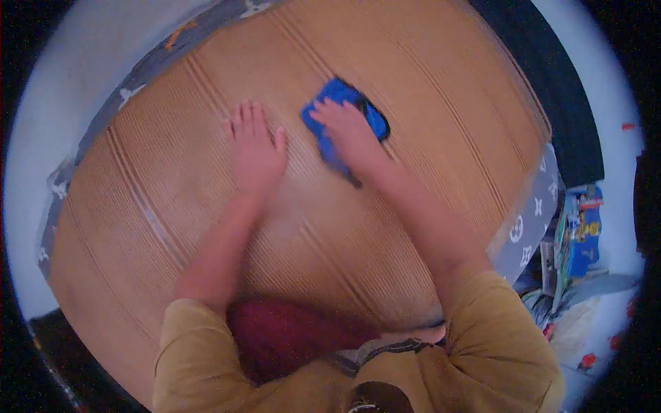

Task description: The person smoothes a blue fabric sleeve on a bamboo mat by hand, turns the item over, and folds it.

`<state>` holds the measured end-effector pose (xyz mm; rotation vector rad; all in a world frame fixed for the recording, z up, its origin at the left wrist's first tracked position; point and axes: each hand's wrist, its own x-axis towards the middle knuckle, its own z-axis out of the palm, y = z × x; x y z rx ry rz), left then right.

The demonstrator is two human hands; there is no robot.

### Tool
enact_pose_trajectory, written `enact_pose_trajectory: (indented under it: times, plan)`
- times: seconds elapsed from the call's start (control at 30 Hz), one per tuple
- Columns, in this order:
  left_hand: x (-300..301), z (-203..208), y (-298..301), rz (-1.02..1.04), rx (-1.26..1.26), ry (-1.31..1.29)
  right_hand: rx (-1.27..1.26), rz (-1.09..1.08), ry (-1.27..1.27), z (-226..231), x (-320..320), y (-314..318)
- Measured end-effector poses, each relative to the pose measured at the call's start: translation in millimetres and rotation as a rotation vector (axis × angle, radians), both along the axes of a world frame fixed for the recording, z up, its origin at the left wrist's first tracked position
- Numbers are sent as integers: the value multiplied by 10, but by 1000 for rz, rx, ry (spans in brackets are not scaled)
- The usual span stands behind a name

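A ribbed, tan woven mat with darker stripes spreads beneath both my hands. My left hand lies flat on it, palm down and fingers stretched out, holding nothing. To its right, my right hand is pressed down over a crumpled blue cloth with dark edging, its fingers bent onto the fabric. Part of the cloth sits hidden under that palm, and a narrow tail of it trails toward me. The right hand and the cloth are slightly blurred.
Grey patterned fabric shows beyond the mat's edges. A small orange item rests at the far left edge. Along the right runs a dark curved panel, with stacked books or papers below it. Dark red cloth lies close to my body.
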<state>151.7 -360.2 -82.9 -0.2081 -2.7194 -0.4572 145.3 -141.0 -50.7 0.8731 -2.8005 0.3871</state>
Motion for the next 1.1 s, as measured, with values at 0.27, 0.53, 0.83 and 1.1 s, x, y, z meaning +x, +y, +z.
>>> enact_pose_trajectory:
  times: [0.27, 0.53, 0.83, 1.1]
  plan:
    - [-93, -220, -75, 18, 31, 55, 231, -228, -404, 395, 2515, 1219]
    - [-9, -70, -106, 58, -197, 64, 302, -165, -341, 300, 3400, 1846]
    - [88, 18, -25, 46, -186, 14, 364, -107, -151, 312, 1211, 848]
    - [34, 13, -13, 73, -167, -73, 36, 113, 300, -269, -1432, -541]
